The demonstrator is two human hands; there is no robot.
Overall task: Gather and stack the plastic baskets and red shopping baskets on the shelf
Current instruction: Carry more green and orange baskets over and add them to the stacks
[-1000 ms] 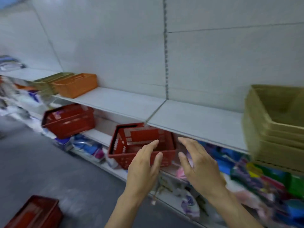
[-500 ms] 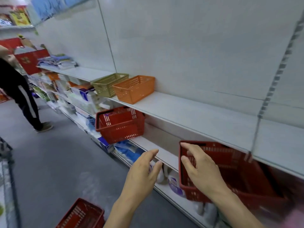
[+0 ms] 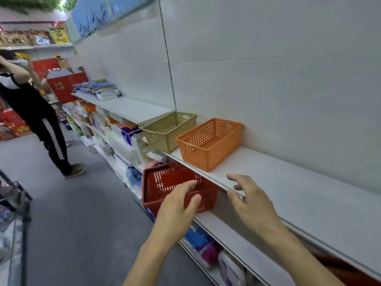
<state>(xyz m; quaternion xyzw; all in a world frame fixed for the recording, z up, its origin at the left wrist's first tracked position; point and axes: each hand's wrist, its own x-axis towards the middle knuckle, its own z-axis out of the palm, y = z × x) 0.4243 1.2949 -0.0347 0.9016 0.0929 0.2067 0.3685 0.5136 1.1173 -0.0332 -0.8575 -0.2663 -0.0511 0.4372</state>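
While both hands reach out with nothing in them, the baskets stand unstacked.
Left hand (image 3: 177, 211): grip wide, fingers spread, in front of the red shopping basket (image 3: 179, 186), not clearly touching.
Right hand (image 3: 250, 203): grip wide, empty, at the upper shelf (image 3: 299, 195) edge.
Red shopping basket: on the lower shelf, beneath the upper one.
Orange basket (image 3: 209, 143): on the upper shelf, just beside the olive basket (image 3: 169, 131).
Progress: judged early; no stack visible, gathering remains.
Bottom right: red shape, unclear.

two plastic baskets (image 3: 169, 131) (image 3: 209, 143), one red shopping basket (image 3: 165, 182).
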